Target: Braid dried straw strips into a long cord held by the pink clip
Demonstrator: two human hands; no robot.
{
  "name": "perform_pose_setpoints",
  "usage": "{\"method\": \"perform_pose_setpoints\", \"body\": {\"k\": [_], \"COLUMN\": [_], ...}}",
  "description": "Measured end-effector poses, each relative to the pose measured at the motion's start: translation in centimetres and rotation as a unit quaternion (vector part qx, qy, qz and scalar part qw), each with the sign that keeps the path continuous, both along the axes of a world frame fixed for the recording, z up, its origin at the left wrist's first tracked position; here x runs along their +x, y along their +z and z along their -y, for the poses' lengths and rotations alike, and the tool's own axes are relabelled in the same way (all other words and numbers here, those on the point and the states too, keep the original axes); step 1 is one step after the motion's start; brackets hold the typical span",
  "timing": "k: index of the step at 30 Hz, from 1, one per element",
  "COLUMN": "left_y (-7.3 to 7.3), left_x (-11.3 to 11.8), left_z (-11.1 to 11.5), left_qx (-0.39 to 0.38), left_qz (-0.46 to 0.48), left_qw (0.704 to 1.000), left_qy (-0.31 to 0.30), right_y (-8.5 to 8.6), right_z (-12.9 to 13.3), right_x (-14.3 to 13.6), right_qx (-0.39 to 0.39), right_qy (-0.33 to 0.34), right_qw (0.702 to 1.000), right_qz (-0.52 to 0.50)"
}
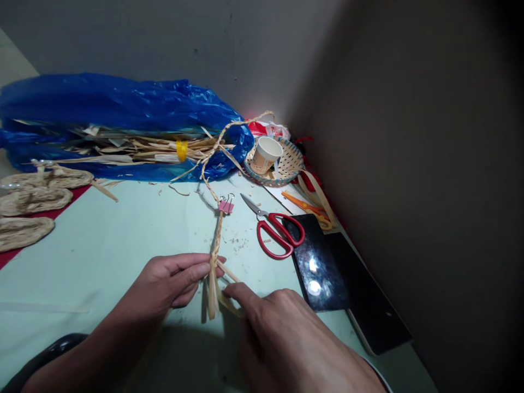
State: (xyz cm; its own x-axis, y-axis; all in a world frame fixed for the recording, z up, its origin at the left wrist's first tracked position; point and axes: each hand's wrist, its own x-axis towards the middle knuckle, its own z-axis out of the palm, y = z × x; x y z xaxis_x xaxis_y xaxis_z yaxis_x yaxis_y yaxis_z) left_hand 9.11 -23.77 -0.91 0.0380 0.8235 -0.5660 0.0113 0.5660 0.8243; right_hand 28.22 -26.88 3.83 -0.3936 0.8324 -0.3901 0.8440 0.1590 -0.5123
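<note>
A thin braid of dry straw-coloured strips [219, 232] runs toward me across the pale green table. My left hand [180, 278] pinches it near its lower end between thumb and fingers. Below that pinch, loose strips [212, 300] fan out. Just to the right, my right hand [274, 322] has its index finger against strips that lead off the braid; its other fingers are curled and mostly hidden. A pink binder clip [226, 206] grips the braid farther up. Beyond the clip, the finished length curves up over the blue bag.
Red-handled scissors [280, 234] lie right of the braid, beside two dark flat devices [319, 262]. Orange scissors [305, 204] and a woven basket [292, 164] with a paper cup [266, 153] are behind. A blue plastic bag [102, 101] holds dry strips. Woven soles [33, 199] lie left.
</note>
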Motion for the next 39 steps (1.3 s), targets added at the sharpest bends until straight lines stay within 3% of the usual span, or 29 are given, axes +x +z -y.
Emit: {"method": "perform_pose_setpoints", "body": {"k": [11, 17, 22, 28, 32, 39], "left_y": [-0.1, -0.1, -0.3, 0.1, -0.5, -0.8], "left_x": [-0.5, -0.3, -0.3, 0.3, 0.5, 0.3], "left_z": [0.0, 0.2, 0.5, 0.4, 0.3, 0.2], "left_qx": [0.023, 0.035, 0.057, 0.149, 0.176, 0.153], "left_qz": [-0.011, 0.015, -0.002, -0.080, -0.144, -0.093], "left_qw": [0.998, 0.998, 0.998, 0.985, 0.972, 0.982], "left_qy": [-0.058, -0.047, -0.041, -0.039, -0.056, -0.062], "right_y": [0.3, -1.4, -2.7, -3.0, -3.7, -4.6], "right_z": [-0.4, -2.0, -2.5, -1.9, -1.2, -0.1], "right_x": [0.7, 0.6, -0.4, -1.3, -2.1, -3.2], "right_qx": [-0.010, 0.126, 0.084, 0.152, 0.206, 0.272], "right_qy": [0.017, -0.047, -0.018, -0.015, -0.004, 0.078], "right_qw": [0.999, 0.980, 0.977, 0.972, 0.962, 0.945], "right_qz": [-0.041, -0.147, -0.195, -0.176, -0.177, -0.166]}}
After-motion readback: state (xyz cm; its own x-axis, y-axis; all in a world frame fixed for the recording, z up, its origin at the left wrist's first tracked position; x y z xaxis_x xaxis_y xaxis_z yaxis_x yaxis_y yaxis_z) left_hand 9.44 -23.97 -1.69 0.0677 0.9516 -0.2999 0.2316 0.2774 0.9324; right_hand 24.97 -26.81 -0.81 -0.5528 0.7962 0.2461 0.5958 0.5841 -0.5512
